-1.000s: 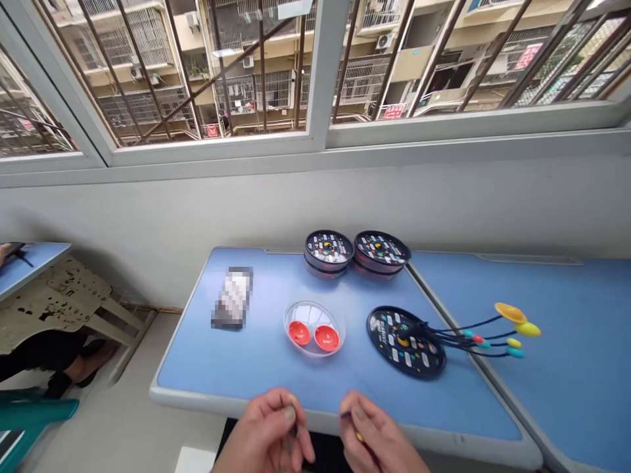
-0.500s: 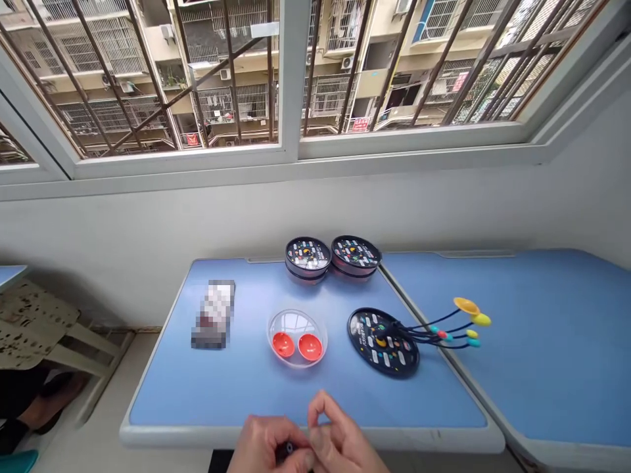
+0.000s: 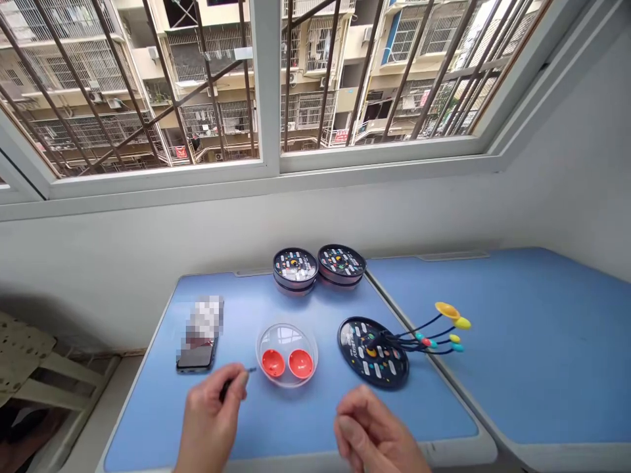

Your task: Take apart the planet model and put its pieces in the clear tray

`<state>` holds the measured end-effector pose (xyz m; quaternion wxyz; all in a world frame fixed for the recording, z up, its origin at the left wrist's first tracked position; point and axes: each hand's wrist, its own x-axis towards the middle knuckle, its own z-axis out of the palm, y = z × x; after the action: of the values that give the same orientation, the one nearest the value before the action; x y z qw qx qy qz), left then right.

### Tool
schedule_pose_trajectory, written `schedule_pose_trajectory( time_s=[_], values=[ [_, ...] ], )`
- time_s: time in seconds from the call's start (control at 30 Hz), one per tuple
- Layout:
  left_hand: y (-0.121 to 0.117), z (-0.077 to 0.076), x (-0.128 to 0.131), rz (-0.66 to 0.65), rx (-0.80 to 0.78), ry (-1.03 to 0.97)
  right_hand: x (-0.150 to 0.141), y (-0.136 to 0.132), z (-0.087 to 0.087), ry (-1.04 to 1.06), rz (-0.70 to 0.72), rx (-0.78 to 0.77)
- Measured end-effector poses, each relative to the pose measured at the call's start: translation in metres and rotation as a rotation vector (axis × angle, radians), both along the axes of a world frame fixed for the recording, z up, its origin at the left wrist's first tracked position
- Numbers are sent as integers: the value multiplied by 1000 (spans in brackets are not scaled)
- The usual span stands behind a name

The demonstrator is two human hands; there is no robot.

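1. Left of the clear dish (image 3: pixel 286 335), the left hand (image 3: pixel 214 407) with dark rod (image 3: pixel 252 369) obstructs.
2. From dish to black disc (image 3: pixel 369 359), the gap is narrow.
3. Right of the bent stalks (image 3: pixel 405 339), the counter (image 3: pixel 537 368) is free.

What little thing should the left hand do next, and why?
I'd slide the left hand a little to the right, so the small dark piece it pinches comes over the clear dish. That seems a handy move: the piece's thin tip already points toward the dish, and the nearer red cup sits just inside the rim.
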<state>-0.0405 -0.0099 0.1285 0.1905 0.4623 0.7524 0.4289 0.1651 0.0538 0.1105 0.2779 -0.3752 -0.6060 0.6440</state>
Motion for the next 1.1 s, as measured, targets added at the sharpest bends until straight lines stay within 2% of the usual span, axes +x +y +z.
schedule_pose_trajectory(
  time_s=[0.07,0.13,0.2,0.27,0.43,0.7,0.87,1.0,1.1],
  values=[
    [21,11,-5,-106,-14,118,-3,17,9,-98,-34,210],
    [46,16,-4,-225,-79,243,-14,38,14,-219,-65,483],
    [68,13,-1,-303,-189,360,-29,59,14,-315,-38,700],
    [86,7,2,-343,-268,428,-41,77,9,-351,-5,790],
    [101,-6,-1,-387,-343,497,-53,93,-5,-401,38,847],
    [101,-6,-4,-385,-409,574,-31,72,-2,-443,46,894],
    [100,-4,-1,-404,-403,620,5,68,20,-474,35,966],
    [101,-3,1,-374,-400,631,37,91,49,-752,-1,1059],
    [103,-1,4,-338,-365,603,52,115,64,-913,13,1050]
  ],
)
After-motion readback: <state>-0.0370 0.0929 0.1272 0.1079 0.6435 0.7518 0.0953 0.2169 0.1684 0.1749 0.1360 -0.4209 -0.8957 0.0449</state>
